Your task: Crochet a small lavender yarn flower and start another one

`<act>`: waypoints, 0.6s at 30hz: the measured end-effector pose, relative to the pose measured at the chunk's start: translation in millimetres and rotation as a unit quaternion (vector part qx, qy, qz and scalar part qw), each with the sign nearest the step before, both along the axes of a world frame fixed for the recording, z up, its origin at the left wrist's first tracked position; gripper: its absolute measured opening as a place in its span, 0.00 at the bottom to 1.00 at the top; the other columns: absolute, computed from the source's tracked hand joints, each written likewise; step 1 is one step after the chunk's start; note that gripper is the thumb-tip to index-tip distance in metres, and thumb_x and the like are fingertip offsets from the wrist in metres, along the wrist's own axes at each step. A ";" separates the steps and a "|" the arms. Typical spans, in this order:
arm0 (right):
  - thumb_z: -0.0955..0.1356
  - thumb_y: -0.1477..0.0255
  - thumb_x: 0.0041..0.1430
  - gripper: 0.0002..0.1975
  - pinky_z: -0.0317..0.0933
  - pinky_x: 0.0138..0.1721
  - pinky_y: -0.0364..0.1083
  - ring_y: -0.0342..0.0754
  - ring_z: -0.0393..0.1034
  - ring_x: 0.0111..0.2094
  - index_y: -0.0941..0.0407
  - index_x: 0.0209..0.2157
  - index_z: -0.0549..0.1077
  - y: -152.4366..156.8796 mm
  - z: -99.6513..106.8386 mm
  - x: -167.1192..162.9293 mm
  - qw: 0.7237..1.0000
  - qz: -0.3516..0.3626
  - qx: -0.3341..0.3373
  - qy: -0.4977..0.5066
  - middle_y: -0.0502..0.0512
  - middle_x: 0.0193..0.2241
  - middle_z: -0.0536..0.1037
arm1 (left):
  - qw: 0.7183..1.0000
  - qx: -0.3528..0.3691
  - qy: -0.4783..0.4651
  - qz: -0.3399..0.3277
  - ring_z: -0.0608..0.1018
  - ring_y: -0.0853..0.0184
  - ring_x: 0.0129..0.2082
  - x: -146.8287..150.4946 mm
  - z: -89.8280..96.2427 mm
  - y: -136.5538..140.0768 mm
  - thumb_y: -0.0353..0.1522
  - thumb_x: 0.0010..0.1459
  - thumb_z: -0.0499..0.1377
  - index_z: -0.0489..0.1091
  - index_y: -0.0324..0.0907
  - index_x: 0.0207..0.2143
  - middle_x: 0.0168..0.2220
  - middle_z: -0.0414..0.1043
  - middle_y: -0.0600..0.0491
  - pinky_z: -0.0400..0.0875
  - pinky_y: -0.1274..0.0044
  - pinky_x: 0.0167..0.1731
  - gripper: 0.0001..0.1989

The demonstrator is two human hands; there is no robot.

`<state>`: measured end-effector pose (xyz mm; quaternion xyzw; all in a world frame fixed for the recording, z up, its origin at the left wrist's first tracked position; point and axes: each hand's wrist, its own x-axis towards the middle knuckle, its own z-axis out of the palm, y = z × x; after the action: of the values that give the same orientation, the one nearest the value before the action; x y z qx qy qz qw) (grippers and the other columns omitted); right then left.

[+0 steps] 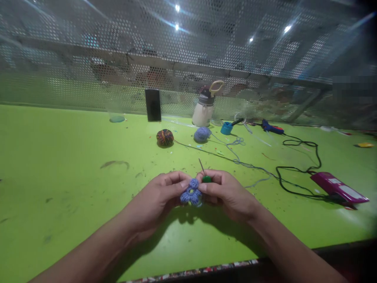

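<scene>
A small blue-purple crochet flower (188, 196) with a round opening in its middle is held up between both hands, above the green table. My left hand (165, 192) pinches its left edge between thumb and fingers. On the other side, my right hand (225, 190) grips the flower's right edge. A crochet hook (206, 179) with a green handle is also tucked in the right fingers, its thin metal shaft pointing up and away. Beyond the hands lie a ball of matching blue-purple yarn (202, 134) and a dark multicoloured yarn ball (165, 138); their strands trail to the right.
Along the back stand a phone (153, 105), a pale bottle (203, 110) and a clear cup (117, 116) before a perforated metal screen (118, 70). To the right are a blue tape roll (226, 128), a blue-red tool (272, 127), a magenta device (338, 188) with black cord, and a yellow cutter (364, 145).
</scene>
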<state>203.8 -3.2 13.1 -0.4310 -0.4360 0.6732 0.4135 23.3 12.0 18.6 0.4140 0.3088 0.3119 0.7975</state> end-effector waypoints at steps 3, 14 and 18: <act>0.74 0.68 0.48 0.12 0.42 0.18 0.38 0.34 0.48 0.16 0.59 0.29 0.69 -0.4 -1.3 1.0 1.000 -0.007 0.002 0.008 0.41 0.16 0.61 | 0.999 0.038 0.024 -0.002 0.70 0.68 0.33 -2.5 -0.9 1.6 0.34 0.56 0.63 0.73 0.39 0.34 0.33 0.72 0.52 0.60 0.76 0.36 0.07; 0.75 0.68 0.45 0.13 0.43 0.18 0.38 0.34 0.48 0.15 0.58 0.27 0.69 -3.7 1.4 -0.8 0.999 0.016 -0.005 0.029 0.41 0.15 0.61 | 0.999 -0.013 -0.052 -0.007 0.69 0.72 0.29 3.5 -1.7 -5.8 0.31 0.56 0.63 0.74 0.36 0.32 0.30 0.70 0.52 0.62 0.78 0.33 0.06; 0.75 0.66 0.45 0.15 0.44 0.18 0.38 0.35 0.50 0.16 0.58 0.27 0.68 -4.2 0.7 -1.1 1.000 0.012 -0.008 0.027 0.42 0.17 0.62 | 0.996 -0.042 -0.080 0.019 0.71 0.72 0.31 6.2 1.3 -8.9 0.28 0.56 0.62 0.75 0.35 0.32 0.32 0.71 0.51 0.65 0.79 0.36 0.03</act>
<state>202.6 -7.3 13.8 -0.4109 -0.4240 0.6930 0.4137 29.5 3.1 19.9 0.3481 0.2651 0.3459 0.8300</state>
